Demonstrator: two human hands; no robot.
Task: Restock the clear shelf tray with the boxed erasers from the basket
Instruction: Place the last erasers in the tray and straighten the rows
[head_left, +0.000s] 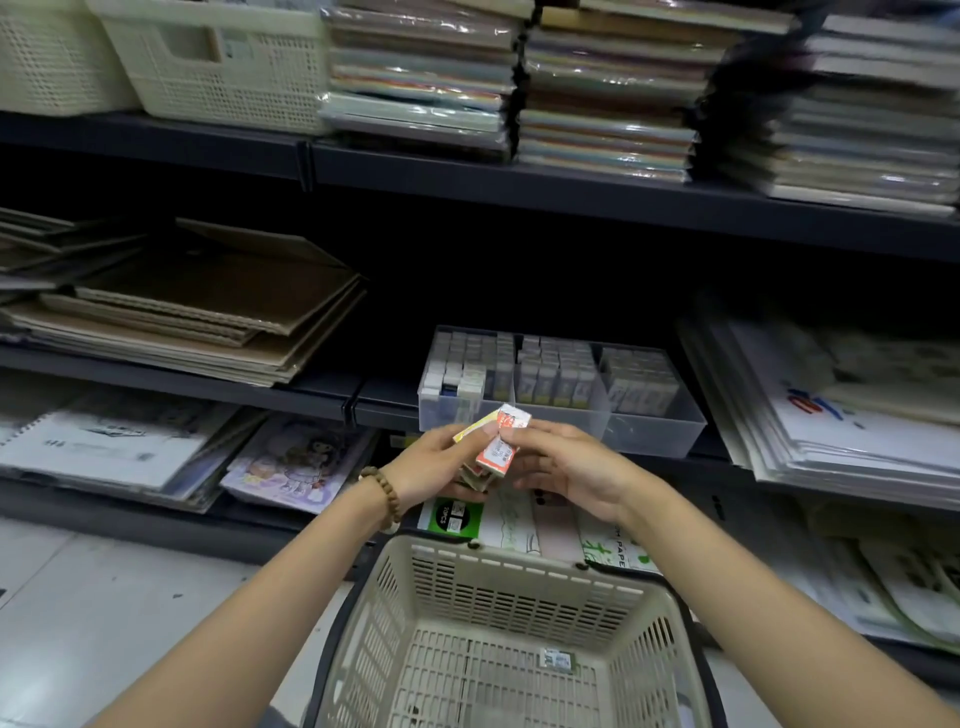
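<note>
Because they are small cardboard cartons, the eraser boxes (496, 447) should be light and stiff, with glossy faces that could slip against one another, so each is best pinched across its two long sides rather than by its ends. They sit at the centre of the frame, just below the front wall of the clear tray (654, 436). The left hand (436, 465) curls round the bunch from beneath, and the right hand (569, 470) pinches the top red-and-white one between thumb and fingertips. At least four show in the bunch; those underneath are hidden, so I cannot tell the full number. One single box (557, 661) lies on the floor of the basket (519, 597) at the lower centre. One tray holds three compartments, with bare room at the front.
</note>
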